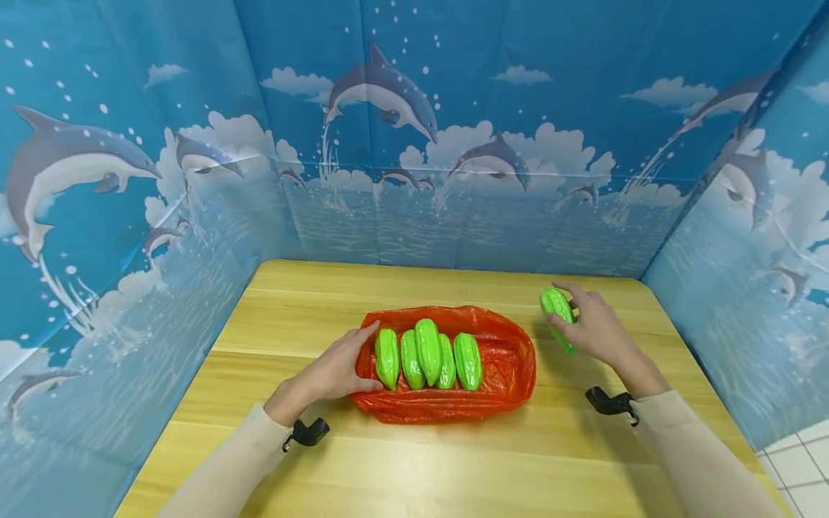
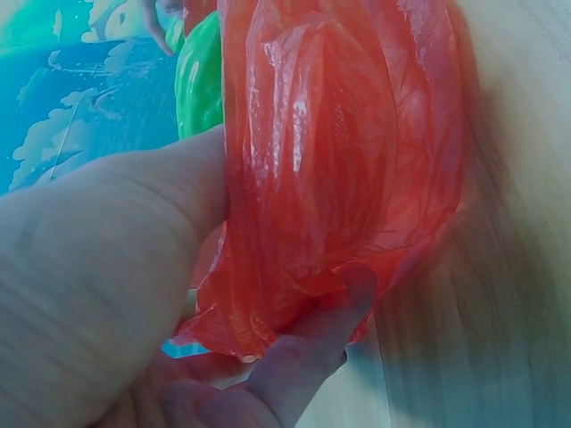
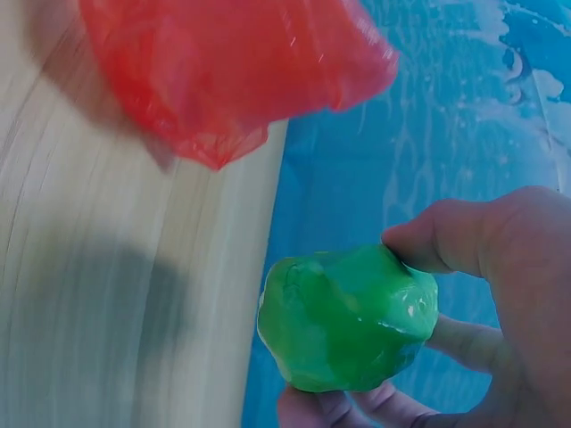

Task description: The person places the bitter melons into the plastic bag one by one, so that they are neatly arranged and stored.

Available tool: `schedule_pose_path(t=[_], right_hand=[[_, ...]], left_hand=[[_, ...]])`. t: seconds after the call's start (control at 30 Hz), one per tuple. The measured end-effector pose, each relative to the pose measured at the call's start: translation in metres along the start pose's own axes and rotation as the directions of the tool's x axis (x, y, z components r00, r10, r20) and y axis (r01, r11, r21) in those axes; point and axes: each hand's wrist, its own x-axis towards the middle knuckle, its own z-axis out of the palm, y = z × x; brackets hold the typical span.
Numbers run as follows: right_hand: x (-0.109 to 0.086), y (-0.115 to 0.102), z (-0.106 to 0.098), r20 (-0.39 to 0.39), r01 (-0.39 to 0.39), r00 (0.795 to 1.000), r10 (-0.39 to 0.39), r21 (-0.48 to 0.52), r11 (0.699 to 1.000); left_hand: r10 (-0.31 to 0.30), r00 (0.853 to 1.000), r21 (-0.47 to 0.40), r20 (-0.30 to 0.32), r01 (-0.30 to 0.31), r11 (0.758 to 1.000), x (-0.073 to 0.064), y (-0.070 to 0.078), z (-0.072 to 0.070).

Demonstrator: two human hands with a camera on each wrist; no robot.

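Observation:
A red plastic bag [image 1: 512,374] lies spread wide on the table, mouth upward, with several bright green, ridged, gourd-shaped pieces [image 1: 427,352] side by side in it. My left hand [image 1: 333,368] grips the bag's left edge, fingers at the far side and thumb at the near side. In the left wrist view, the thumb presses against the red plastic [image 2: 330,160], and part of one green piece shows past the rim. Right of the bag, my right hand [image 1: 592,327] holds another green gourd-shaped piece [image 3: 348,321] between thumb and fingertips, above the table.
The light wooden table [image 1: 401,467] has rounded far corners. Blue sheets with printed dolphins [image 1: 382,93] hang behind it and along both sides. A black wrist mount [image 1: 609,401] sticks out from each sleeve. White floor tiles [image 1: 803,460] show at the lower right.

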Motion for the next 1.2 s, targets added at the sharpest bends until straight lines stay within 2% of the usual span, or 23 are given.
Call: schedule_pose_path(t=[0.17,0.9,1.2], right_hand=[[-0.004,-0.013,-0.001,-0.012,0.017,1.0,-0.017,0.009,1.0],[-0.008,-0.059,0.004,-0.027,0.095,0.995,-0.094,0.017,0.995],[-0.01,-0.076,0.003,-0.034,0.114,0.993,-0.113,0.024,0.993]], left_hand=[[0.009,1.0,0.009,-0.006,-0.009,1.0,-0.001,0.002,0.0],[-0.017,1.0,0.008,-0.005,0.017,1.0,0.0,0.002,0.0],[-0.003,1.0,-0.005,-0.011,0.003,1.0,0.002,0.002,0.0]])
